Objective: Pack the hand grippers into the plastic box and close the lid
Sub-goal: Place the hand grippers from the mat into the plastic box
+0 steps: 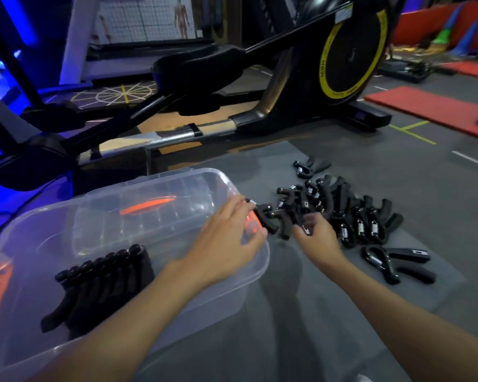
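Observation:
A clear plastic box point(254, 271) with orange latches sits on the floor at the lower left, its top open. Inside it a row of black hand grippers point(100, 282) stands side by side. A pile of several black hand grippers point(351, 213) lies on the grey mat to the right of the box. My left hand point(229, 238) reaches across the box's right rim and holds a hand gripper point(268, 219) by its top end. My right hand point(315, 238) grips another hand gripper point(301, 216) at the pile's near edge. No lid is in view.
A black elliptical trainer with a yellow-ringed flywheel point(351, 51) stands just behind the box and the pile. Two stray hand grippers point(309, 166) lie further back, another pair point(395, 263) nearer right. Red mats point(431, 108) lie on the grey floor at the right.

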A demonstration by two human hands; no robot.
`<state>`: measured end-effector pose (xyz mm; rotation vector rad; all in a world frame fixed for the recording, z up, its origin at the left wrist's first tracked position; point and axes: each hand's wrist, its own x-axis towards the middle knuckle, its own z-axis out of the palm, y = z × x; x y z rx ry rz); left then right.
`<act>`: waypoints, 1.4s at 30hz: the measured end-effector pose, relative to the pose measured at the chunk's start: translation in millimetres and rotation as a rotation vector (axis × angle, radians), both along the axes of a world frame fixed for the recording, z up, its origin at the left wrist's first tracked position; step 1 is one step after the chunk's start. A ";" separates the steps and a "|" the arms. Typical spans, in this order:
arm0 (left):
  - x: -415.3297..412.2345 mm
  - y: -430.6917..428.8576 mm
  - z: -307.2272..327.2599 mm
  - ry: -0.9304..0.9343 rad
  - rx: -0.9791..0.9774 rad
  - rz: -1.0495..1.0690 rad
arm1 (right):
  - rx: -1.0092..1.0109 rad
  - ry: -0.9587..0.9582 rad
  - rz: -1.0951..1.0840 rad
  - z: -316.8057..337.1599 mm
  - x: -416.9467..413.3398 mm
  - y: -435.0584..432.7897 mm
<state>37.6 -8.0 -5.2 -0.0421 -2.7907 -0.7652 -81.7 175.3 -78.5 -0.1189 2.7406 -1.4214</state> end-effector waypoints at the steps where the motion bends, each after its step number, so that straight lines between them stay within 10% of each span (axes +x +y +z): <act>1: -0.3 1.6 -3.4 0.004 -0.002 0.005 | 0.031 -0.042 -0.005 -15.0 -6.8 5.9; 16: -1.4 -0.3 -7.2 0.035 0.032 -0.013 | 0.496 0.063 -0.223 -92.4 -52.1 -26.6; 42: 7.4 -17.2 32.7 0.168 0.297 0.086 | -0.078 0.224 -0.057 79.9 52.6 21.7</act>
